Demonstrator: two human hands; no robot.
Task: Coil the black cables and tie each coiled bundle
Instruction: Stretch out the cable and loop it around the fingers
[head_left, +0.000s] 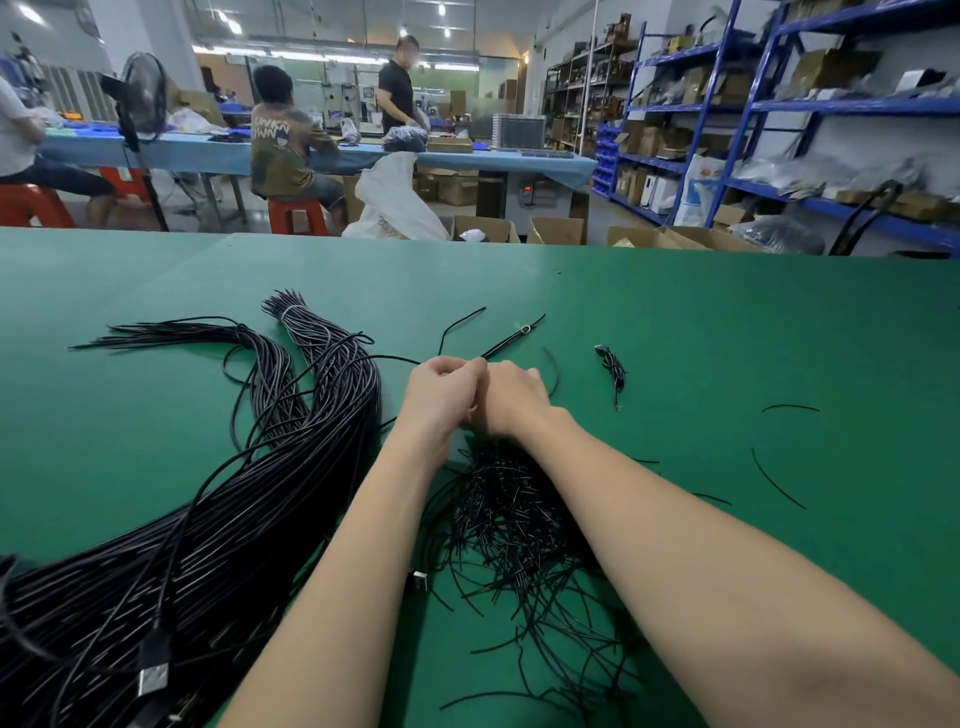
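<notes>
My left hand (441, 395) and my right hand (511, 397) are pressed together at the middle of the green table (701, 338), fingers curled round a thin black cable (395, 358) that trails off left toward the pile. What lies between the palms is hidden. A thick bundle of long black cables (218, 519) runs from the near left corner to a tied end (291, 314). A heap of short black tie wires (514, 525) lies under my forearms. One small coiled, tied cable (614, 370) rests to the right.
Loose tie wires (776, 478) are scattered on the right of the table. A USB plug (153, 678) lies at the near left. Beyond the far table edge stand cardboard boxes (558, 231), blue shelving (779, 109) and people at another bench (291, 150).
</notes>
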